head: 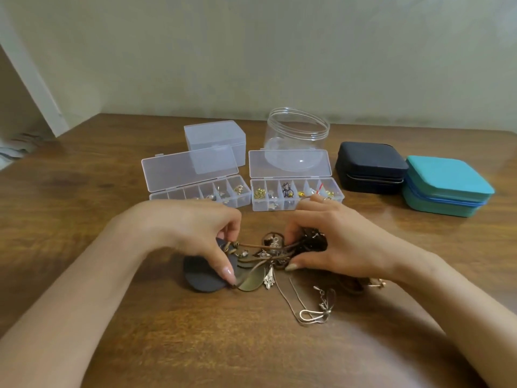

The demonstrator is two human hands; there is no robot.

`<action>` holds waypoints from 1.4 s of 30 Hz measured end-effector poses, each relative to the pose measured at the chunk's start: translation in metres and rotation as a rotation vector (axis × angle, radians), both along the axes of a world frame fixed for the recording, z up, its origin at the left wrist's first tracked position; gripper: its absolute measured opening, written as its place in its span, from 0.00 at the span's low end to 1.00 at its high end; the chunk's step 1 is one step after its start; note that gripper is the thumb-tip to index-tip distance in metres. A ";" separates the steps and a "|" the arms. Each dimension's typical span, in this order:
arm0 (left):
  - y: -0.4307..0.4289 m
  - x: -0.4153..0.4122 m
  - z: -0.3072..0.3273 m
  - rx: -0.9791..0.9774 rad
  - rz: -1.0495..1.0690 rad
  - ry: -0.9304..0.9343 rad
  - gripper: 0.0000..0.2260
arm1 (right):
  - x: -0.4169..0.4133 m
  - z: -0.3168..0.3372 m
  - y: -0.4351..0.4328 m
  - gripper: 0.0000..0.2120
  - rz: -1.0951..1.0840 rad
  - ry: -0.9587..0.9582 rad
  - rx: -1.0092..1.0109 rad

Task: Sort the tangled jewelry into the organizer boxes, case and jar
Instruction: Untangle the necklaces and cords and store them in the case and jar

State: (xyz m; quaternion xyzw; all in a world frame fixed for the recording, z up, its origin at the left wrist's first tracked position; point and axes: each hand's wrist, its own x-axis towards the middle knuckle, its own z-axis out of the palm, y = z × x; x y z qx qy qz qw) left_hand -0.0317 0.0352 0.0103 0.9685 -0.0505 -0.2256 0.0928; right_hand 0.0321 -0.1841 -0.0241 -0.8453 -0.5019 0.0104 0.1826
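Brown wood bench: left hand & right hand both pinch tangled brown cord jewelry w/ metal charms.

No readable text, label, brand, number or sign was visible anywhere in view.
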 end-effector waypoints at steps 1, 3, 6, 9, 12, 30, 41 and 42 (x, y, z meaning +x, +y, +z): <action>0.001 -0.001 0.002 0.024 -0.008 0.014 0.19 | 0.001 0.002 -0.002 0.11 -0.006 0.024 -0.017; 0.002 -0.002 0.004 0.046 -0.026 0.039 0.18 | 0.001 0.004 -0.004 0.13 -0.010 0.073 -0.042; 0.002 -0.003 0.007 0.058 -0.037 0.089 0.16 | 0.001 0.005 -0.005 0.12 -0.020 0.114 -0.042; 0.003 -0.003 0.007 0.063 -0.035 0.127 0.16 | 0.003 0.007 -0.008 0.10 -0.036 0.159 -0.065; 0.007 -0.003 0.006 0.029 -0.023 0.143 0.17 | 0.004 0.012 -0.012 0.10 -0.021 0.248 -0.088; -0.001 0.006 -0.003 -0.324 -0.086 -0.092 0.09 | 0.000 0.008 -0.004 0.07 -0.131 0.126 0.096; 0.010 0.008 -0.002 -0.287 -0.099 0.093 0.04 | 0.004 0.001 -0.005 0.04 -0.209 -0.233 0.430; 0.010 0.008 -0.001 -0.284 -0.105 0.104 0.04 | 0.003 -0.001 -0.003 0.04 -0.202 -0.262 0.434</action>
